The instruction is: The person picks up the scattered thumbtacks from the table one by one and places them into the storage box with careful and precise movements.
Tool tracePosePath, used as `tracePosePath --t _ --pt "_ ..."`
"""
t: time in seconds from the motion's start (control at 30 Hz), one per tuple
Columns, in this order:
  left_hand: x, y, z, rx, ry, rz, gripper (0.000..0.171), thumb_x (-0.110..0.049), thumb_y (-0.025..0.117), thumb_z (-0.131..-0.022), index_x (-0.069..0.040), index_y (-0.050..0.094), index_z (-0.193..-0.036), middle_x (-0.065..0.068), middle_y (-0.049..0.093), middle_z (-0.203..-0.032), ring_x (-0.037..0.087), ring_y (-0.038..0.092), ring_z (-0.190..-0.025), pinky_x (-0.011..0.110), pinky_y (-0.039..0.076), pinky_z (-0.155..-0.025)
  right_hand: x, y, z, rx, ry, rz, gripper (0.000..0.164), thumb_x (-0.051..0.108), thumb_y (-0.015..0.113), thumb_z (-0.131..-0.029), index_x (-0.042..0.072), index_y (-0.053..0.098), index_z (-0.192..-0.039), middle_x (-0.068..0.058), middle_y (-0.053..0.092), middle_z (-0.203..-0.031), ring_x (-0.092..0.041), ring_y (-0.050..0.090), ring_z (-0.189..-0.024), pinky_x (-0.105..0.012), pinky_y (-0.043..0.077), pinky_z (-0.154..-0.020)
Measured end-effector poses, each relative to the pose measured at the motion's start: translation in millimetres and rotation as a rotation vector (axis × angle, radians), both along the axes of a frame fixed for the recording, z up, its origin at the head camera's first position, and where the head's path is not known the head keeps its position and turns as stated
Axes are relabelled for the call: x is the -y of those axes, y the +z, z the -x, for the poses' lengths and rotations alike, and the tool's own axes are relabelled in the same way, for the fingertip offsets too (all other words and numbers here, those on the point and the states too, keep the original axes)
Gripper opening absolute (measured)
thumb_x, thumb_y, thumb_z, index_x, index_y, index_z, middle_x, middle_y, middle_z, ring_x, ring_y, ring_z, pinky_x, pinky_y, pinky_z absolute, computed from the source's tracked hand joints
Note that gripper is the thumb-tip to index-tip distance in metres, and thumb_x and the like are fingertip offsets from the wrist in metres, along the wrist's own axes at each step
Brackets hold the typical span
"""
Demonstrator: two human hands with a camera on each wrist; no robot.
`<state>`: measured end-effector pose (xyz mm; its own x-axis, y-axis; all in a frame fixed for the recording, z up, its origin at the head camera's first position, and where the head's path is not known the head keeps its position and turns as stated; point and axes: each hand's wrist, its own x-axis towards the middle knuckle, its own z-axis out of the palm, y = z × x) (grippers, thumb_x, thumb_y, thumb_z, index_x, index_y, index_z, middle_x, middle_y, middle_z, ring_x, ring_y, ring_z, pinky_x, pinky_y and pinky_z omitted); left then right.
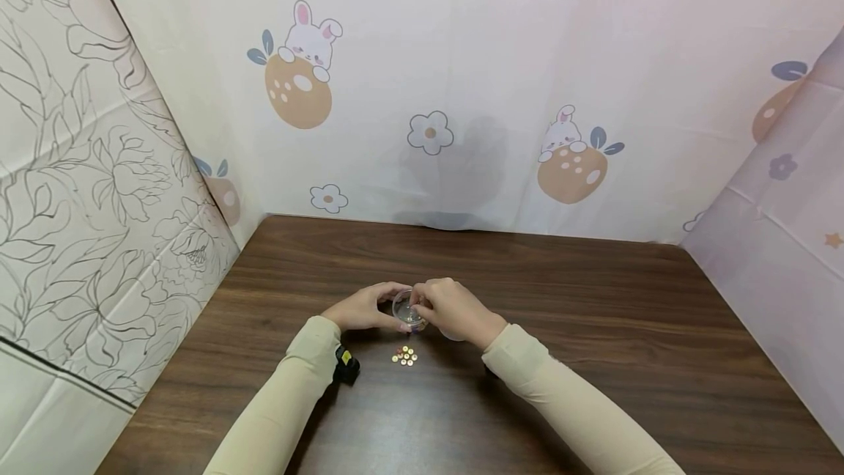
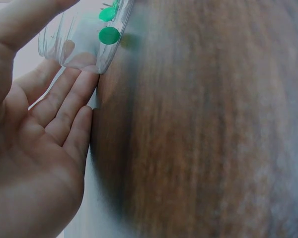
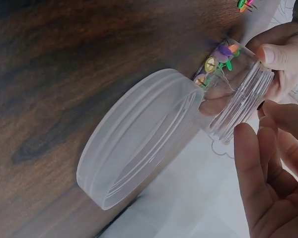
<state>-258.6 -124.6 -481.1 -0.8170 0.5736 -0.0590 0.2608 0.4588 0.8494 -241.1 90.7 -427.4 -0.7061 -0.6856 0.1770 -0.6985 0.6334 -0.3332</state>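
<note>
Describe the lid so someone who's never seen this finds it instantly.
On the dark wooden table, find the clear jar held in the left hand. Beside it lies the lid: a round, shallow, cloudy-clear cap. Its low wall sets it apart from the taller jar, which holds colourful pins.

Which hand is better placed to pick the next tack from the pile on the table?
Probably the right hand: its fingers are at the mouth of the jar, near the tacks, and aren't wrapped round it. The left hand grips the jar. Whether the right fingers pinch something is unclear.
</note>
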Motion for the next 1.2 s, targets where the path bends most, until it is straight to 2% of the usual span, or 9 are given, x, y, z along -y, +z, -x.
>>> tracePosePath --t 0.1,0.33,0.53,0.63,0.9,1.2 --pt "0 0.3 -0.4 -0.01 -0.005 0.002 0.069 -0.037 0.079 -0.073 -0.029 0.046 -0.133 -0.007 0.055 -0.125 0.007 0.05 -0.109 0.043 0.042 -0.096 1 -0.2 0.4 -0.004 0.001 -0.002 0.004 0.015 0.067 -0.087 0.013 0.069 -0.09 0.008 0.061 -0.075 0.001 0.05 -0.06 -0.022 0.048 -0.055" --pt "-3 21.6 -12.7 0.015 -0.019 -0.046 0.068 -0.024 0.078 -0.076 -0.016 0.045 -0.135 0.004 0.054 -0.128 0.021 0.049 -0.115 0.049 0.04 -0.098 1 -1.7 1.7 -0.01 -0.004 0.004 0.005 0.014 0.068 -0.085 0.012 0.07 -0.089 0.007 0.063 -0.074 0.002 0.05 -0.059 -0.022 0.049 -0.055" --pt "-1 4.3 -2.4 0.01 -0.006 -0.016 0.07 -0.032 0.079 -0.074 -0.025 0.044 -0.135 -0.001 0.053 -0.13 0.013 0.047 -0.115 0.047 0.039 -0.099 -2 0.6 -2.5 0.013 0.0 0.023 0.006 0.016 0.064 -0.088 0.012 0.067 -0.091 0.008 0.061 -0.07 0.001 0.049 -0.055 -0.022 0.048 -0.053" --pt "0 0.1 0.9 0.002 -0.006 -0.005 0.07 -0.037 0.079 -0.073 -0.029 0.045 -0.134 -0.006 0.054 -0.127 0.008 0.048 -0.112 0.044 0.041 -0.097 -4 0.8 -5.7 0.004 0.023 0.032 0.005 0.014 0.061 -0.088 0.014 0.066 -0.088 0.009 0.058 -0.065 0.001 0.047 -0.052 -0.02 0.046 -0.05" --pt "1 -1.9 3.0 -0.034 -0.032 -0.014 0.07 -0.04 0.078 -0.072 -0.028 0.046 -0.134 -0.005 0.056 -0.125 0.009 0.049 -0.111 0.045 0.042 -0.097 -6 -0.9 -17.8 -0.003 0.123 0.028 0.005 0.015 0.065 -0.086 0.017 0.064 -0.082 0.01 0.053 -0.062 0.001 0.042 -0.052 -0.017 0.041 -0.048" --pt "2 -2.9 3.2 -0.027 -0.045 -0.017 0.068 -0.035 0.078 -0.074 -0.028 0.046 -0.134 -0.004 0.055 -0.126 0.009 0.048 -0.113 0.042 0.041 -0.098 -3 -5.2 -29.9 -0.059 0.197 -0.033 0.008 0.013 0.068 -0.082 0.019 0.064 -0.078 0.015 0.053 -0.066 0.006 0.043 -0.055 -0.013 0.04 -0.05"
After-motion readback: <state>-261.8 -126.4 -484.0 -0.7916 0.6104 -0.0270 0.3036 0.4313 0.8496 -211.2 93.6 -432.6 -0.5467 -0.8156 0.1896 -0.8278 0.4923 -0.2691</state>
